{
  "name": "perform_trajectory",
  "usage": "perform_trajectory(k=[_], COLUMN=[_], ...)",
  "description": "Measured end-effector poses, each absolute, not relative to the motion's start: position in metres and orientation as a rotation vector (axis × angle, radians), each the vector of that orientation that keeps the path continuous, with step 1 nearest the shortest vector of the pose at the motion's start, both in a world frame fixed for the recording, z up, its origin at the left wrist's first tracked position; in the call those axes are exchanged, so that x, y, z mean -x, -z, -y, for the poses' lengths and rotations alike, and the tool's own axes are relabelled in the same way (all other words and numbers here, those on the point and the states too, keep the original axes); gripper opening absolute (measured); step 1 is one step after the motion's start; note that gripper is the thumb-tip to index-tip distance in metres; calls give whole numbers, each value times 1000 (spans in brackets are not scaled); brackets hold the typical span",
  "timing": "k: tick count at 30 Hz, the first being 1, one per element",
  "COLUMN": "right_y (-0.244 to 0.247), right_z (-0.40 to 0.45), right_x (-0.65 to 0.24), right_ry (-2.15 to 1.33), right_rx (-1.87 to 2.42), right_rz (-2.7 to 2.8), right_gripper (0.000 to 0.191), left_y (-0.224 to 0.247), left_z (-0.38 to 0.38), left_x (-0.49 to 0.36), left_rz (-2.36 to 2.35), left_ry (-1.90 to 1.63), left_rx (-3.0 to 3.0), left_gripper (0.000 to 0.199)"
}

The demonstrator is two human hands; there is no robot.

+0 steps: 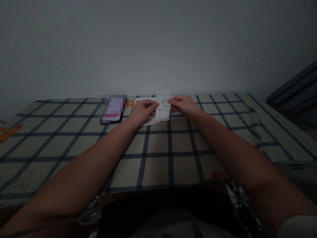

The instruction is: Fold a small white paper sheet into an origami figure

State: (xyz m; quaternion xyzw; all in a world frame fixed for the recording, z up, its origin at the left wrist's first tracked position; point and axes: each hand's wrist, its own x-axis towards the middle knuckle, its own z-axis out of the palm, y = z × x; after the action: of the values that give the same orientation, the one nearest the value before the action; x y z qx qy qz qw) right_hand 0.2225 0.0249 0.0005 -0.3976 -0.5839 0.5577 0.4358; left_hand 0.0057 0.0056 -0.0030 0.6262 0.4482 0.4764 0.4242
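Note:
Between my two hands a narrow white paper packet (pixel 162 114) stands nearly upright, with dark printing and a line drawing on its front. My left hand (pixel 143 110) pinches its left edge between thumb and fingers. On the opposite edge, the fingertips of my right hand (pixel 182 104) are closed on the same packet. Flat white paper (pixel 152 123) lies on the cloth beneath and behind my left hand, partly covered by it. Whether the packet touches the table cannot be made out.
A phone (pixel 112 109) with a lit, blurred screen lies left of my left hand. The checked tablecloth (pixel 158 168) spreads over the table, with orange printed figures. A plain wall (pixel 158 46) rises behind, and dark folded material (pixel 297 89) is at the right.

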Motion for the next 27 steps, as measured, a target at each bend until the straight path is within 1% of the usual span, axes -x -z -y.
perform_trajectory(k=[3,8,12,17,27], right_y=[-2,-1,0,4,-4], right_z=[-24,-22,-22,-25,-22], right_x=[-223,-221,-220,-221,-218], right_ry=[-1334,-1320,-1291,-1281,-1268], right_rx=[1005,965,957,953,960], right_rz=[1444,1488,1530,1546,1511], right_gripper=[14,17,17,17,18], left_y=[3,2,4,2,3], left_z=[-5,-4,-5,-2,-1], left_x=[-5,-6,-7,-8,-7], left_rz=[-1148,-1132,-1070,-1061,-1100], left_ry=[-1169,-1145,-1152,-1135,-1142], left_rx=[-1552,-1453,-1415,-1445,-1572], left_gripper=[28,18,16,28,33])
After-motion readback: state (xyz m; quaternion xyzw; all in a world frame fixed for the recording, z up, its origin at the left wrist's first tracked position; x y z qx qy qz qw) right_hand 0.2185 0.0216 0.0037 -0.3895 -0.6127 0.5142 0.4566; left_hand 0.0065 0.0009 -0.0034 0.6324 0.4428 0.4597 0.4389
